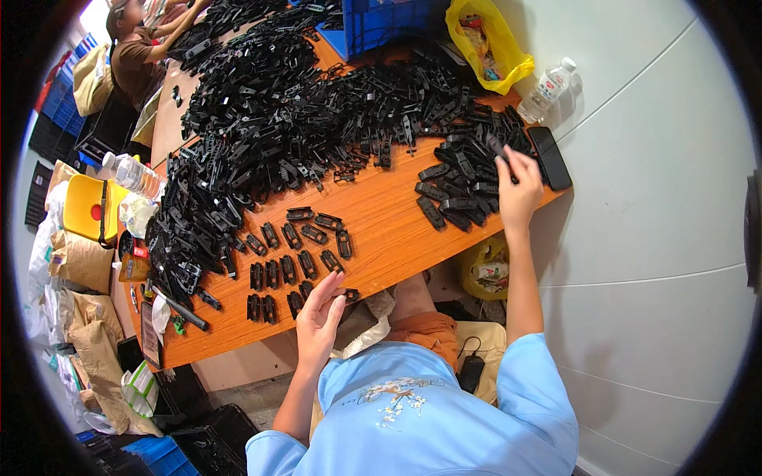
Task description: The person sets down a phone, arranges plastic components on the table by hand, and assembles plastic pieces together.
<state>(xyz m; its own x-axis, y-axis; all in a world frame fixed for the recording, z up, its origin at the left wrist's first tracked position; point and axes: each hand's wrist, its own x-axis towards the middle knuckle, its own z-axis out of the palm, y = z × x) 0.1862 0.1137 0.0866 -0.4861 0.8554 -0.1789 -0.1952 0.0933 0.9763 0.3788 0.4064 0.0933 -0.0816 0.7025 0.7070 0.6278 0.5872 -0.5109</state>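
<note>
My right hand (520,184) is closed in a pinch on a small black plastic part (495,146), blurred in the picture. It hovers over the right-hand heap of similar black parts (459,184). My left hand (319,313) is at the table's front edge, fingers stretched and thumb apart, with nothing visible in it. Just beyond it, small black oblong pieces (307,265) lie spaced out in rough rows on the wooden table (381,230). Some of those closest to the hand are partly hidden by it.
A large heap of black plastic parts (270,111) covers the table's far and left side. A phone (551,159), a water bottle (548,89) and a yellow bag (486,47) line the right edge by the wall. A blue crate (389,25) stands behind; another person (136,59) sits far left.
</note>
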